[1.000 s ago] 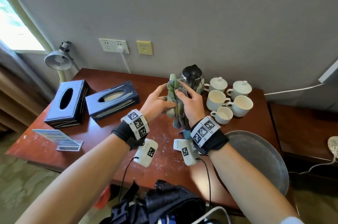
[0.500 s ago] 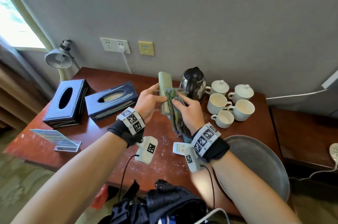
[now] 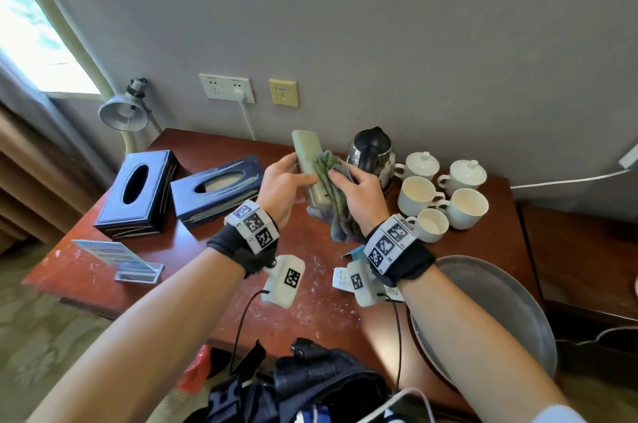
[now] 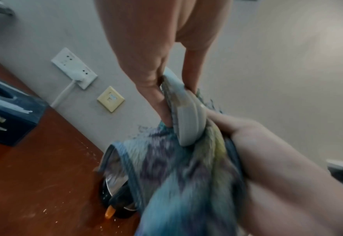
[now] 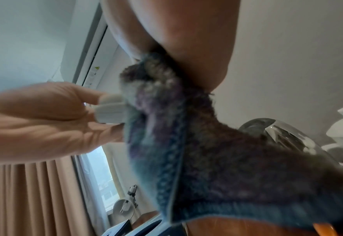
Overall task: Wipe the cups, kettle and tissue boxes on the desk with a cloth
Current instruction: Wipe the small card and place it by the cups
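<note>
A dark bag (image 3: 310, 384) is sitting nearest, below the desk edge; just beyond it a round metal tray (image 3: 500, 301) is lying on the red wooden desk (image 3: 86, 270), beside a small acrylic sign stand (image 3: 117, 260); above the desk's middle the left hand (image 3: 281, 189) is gripping a pale remote control (image 3: 309, 163) between thumb and fingers, while the right hand (image 3: 362, 196) is bunching a blue-green cloth (image 3: 336, 201) and pressing it against the remote's side. Further back, two dark tissue boxes (image 3: 138, 193) are resting at the left; a steel kettle (image 3: 373, 155) and five white cups (image 3: 417, 194), two of them lidded, are standing by the wall. Judging by this, the wiping is going on a side item; whether the cups, kettle and boxes are already done cannot be told.
</note>
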`<act>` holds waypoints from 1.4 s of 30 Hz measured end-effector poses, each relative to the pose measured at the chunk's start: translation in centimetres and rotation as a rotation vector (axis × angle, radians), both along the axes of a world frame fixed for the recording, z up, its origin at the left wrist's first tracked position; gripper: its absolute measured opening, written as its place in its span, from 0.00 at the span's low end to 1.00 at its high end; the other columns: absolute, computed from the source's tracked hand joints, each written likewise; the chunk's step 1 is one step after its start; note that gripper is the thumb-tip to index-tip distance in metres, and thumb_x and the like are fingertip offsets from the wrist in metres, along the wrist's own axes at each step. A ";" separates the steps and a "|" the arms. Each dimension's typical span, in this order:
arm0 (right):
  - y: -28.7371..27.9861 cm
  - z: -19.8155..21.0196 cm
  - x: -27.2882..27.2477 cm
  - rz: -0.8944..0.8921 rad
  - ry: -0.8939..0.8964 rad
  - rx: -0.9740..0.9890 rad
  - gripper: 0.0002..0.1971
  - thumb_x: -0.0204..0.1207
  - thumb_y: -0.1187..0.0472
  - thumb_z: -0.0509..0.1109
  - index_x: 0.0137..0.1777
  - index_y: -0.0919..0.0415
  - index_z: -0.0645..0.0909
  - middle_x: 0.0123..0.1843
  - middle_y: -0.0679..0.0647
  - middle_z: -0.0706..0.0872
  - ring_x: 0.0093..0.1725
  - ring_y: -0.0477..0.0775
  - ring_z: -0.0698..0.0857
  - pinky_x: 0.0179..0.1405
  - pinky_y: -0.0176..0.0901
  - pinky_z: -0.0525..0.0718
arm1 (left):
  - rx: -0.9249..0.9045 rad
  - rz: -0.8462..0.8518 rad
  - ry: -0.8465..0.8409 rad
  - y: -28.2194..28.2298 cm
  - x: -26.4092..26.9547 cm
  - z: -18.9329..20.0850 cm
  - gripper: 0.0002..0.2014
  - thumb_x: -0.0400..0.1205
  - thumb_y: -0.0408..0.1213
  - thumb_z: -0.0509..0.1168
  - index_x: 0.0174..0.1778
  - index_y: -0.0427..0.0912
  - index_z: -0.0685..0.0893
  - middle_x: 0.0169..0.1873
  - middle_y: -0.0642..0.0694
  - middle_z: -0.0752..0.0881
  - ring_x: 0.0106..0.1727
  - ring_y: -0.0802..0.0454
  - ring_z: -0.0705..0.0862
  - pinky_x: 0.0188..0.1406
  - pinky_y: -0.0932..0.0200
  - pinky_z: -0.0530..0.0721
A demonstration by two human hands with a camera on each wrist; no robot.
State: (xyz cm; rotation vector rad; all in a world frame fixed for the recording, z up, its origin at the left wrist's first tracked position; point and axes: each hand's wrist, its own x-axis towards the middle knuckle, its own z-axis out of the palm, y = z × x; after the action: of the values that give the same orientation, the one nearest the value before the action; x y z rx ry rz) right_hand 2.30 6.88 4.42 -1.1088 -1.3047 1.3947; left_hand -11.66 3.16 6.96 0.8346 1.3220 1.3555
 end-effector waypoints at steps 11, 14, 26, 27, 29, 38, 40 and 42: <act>-1.4 -1.0 1.5 -0.118 -0.003 -0.008 0.13 0.81 0.59 0.71 0.63 0.59 0.87 0.52 0.51 0.92 0.53 0.49 0.90 0.58 0.48 0.88 | -0.077 -0.149 0.065 -1.6 2.2 -1.3 0.23 0.77 0.16 0.67 0.62 0.42 0.74 0.55 0.37 0.86 0.52 0.43 0.89 0.40 0.46 0.90; -1.3 -0.5 1.6 -0.126 0.029 -0.004 0.12 0.82 0.61 0.70 0.63 0.60 0.86 0.52 0.51 0.91 0.53 0.48 0.90 0.56 0.44 0.87 | -0.043 -0.114 0.032 -1.8 2.7 -1.2 0.22 0.77 0.14 0.66 0.60 0.43 0.76 0.52 0.39 0.87 0.51 0.43 0.89 0.38 0.48 0.90; -3.4 -0.3 3.0 -0.196 0.282 -0.113 0.12 0.80 0.65 0.71 0.62 0.65 0.86 0.51 0.63 0.92 0.52 0.65 0.91 0.53 0.58 0.90 | -0.083 -0.103 0.192 -1.1 2.4 -1.3 0.18 0.85 0.28 0.65 0.72 0.34 0.80 0.47 0.44 0.91 0.41 0.54 0.92 0.41 0.59 0.90; -3.5 -0.5 2.9 -0.200 0.292 -0.112 0.13 0.79 0.65 0.72 0.62 0.65 0.86 0.52 0.63 0.92 0.54 0.65 0.90 0.56 0.61 0.89 | -0.091 -0.123 0.229 -1.2 2.3 -1.0 0.17 0.85 0.29 0.66 0.70 0.34 0.82 0.47 0.44 0.91 0.40 0.54 0.91 0.41 0.59 0.90; -3.7 -0.6 2.9 -0.190 0.314 -0.110 0.13 0.79 0.64 0.72 0.62 0.64 0.87 0.53 0.63 0.91 0.56 0.65 0.90 0.60 0.64 0.87 | -0.098 -0.170 0.284 -1.5 2.1 -0.6 0.15 0.83 0.32 0.70 0.66 0.35 0.84 0.48 0.44 0.92 0.42 0.53 0.92 0.42 0.59 0.91; -3.7 0.4 3.6 -0.061 0.226 0.001 0.12 0.80 0.66 0.71 0.59 0.52 0.88 0.56 0.57 0.92 0.59 0.59 0.89 0.64 0.63 0.85 | -0.141 -0.187 0.194 -1.7 2.6 -0.2 0.17 0.79 0.28 0.72 0.64 0.30 0.81 0.55 0.35 0.89 0.50 0.42 0.91 0.49 0.49 0.91; -3.7 1.0 3.7 -0.046 0.221 0.031 0.12 0.80 0.68 0.71 0.59 0.54 0.88 0.55 0.56 0.92 0.58 0.58 0.90 0.62 0.57 0.86 | -0.153 -0.188 0.169 -1.8 2.7 0.1 0.17 0.78 0.28 0.74 0.63 0.32 0.81 0.56 0.33 0.89 0.54 0.38 0.90 0.56 0.40 0.89; -3.2 1.5 3.5 -0.037 0.182 0.063 0.13 0.80 0.67 0.71 0.61 0.56 0.88 0.54 0.54 0.92 0.57 0.56 0.90 0.57 0.51 0.88 | -0.159 -0.212 0.117 -1.9 2.6 0.3 0.21 0.76 0.28 0.75 0.64 0.35 0.79 0.57 0.35 0.89 0.52 0.41 0.91 0.52 0.43 0.91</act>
State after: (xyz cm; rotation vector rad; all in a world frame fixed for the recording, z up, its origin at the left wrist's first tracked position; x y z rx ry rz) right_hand 5.81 3.71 5.93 -0.9365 -1.1836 1.3829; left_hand -9.06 1.31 7.27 0.9271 1.3703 1.0356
